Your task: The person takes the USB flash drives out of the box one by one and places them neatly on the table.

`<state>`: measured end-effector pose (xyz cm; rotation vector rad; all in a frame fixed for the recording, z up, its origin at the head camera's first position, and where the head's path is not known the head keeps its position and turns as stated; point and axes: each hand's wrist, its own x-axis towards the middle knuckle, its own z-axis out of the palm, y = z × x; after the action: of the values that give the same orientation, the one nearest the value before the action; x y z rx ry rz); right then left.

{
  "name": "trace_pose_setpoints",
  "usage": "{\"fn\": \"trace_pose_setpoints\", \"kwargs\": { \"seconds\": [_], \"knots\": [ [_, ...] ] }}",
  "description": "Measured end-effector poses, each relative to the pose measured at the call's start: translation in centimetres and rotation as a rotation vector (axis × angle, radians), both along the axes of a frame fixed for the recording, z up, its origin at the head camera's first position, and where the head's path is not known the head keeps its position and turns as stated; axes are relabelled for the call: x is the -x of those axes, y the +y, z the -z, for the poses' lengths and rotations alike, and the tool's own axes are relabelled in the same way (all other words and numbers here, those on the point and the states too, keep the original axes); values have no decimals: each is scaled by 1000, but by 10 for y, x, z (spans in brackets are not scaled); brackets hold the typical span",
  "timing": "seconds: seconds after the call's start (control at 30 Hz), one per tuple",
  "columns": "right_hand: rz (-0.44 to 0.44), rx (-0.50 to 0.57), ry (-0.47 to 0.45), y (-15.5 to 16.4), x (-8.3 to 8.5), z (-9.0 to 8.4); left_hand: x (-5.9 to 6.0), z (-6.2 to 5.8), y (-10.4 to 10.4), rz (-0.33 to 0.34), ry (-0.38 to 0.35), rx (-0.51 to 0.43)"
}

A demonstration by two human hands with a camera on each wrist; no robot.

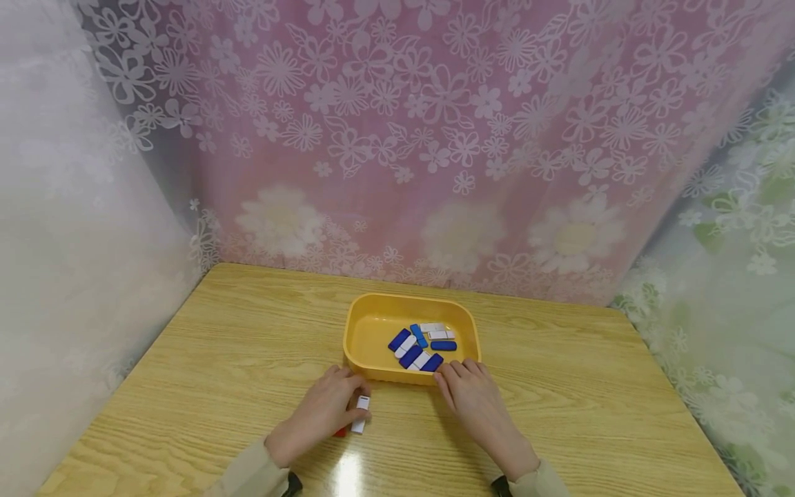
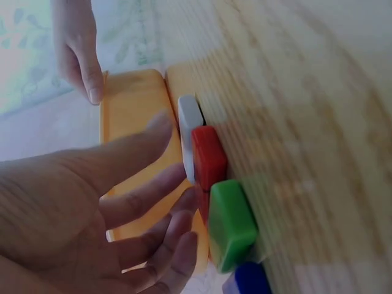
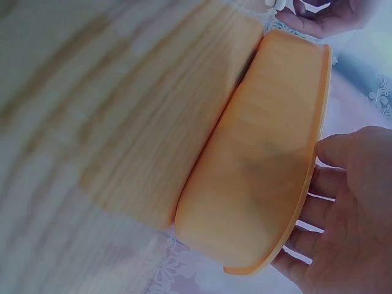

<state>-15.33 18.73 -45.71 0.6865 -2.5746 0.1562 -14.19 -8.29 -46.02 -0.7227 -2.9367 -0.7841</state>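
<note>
My left hand [image 1: 323, 407] hovers round a white USB stick [image 1: 358, 424] on the table, its thumb crossing in front of it. In the left wrist view the thumb and fingers stand apart, with one fingertip at the white stick [image 2: 190, 113]. Beside it lie a red stick [image 2: 209, 156], a green one [image 2: 233, 226] and a blue one [image 2: 248, 280]; the head view shows only a bit of red. With my right hand [image 1: 475, 400] I hold the near right rim of the yellow tub [image 1: 363, 335], thumb outside, fingers over the edge.
Inside the tub lie several blue and white sticks [image 1: 444, 346], mostly toward its right half. The tub stands on a wooden table [image 1: 559, 386]. A pink flowered curtain [image 1: 385, 172] hangs behind the table, with pale curtains along both sides.
</note>
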Motion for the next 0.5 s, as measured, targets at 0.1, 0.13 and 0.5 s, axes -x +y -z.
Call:
{"fn": "trace_pose_setpoints", "kwargs": {
  "seconds": [0.1,0.13,0.5],
  "knots": [
    [1,1,0,0,0,-1,-1,-2,-2,22,-20,22],
    [1,0,0,0,0,-1,-2,-3,-3,29,-27,23],
    [-10,3,21,0,0,1,-6,-2,-11,49,-41,11]
  ]
}}
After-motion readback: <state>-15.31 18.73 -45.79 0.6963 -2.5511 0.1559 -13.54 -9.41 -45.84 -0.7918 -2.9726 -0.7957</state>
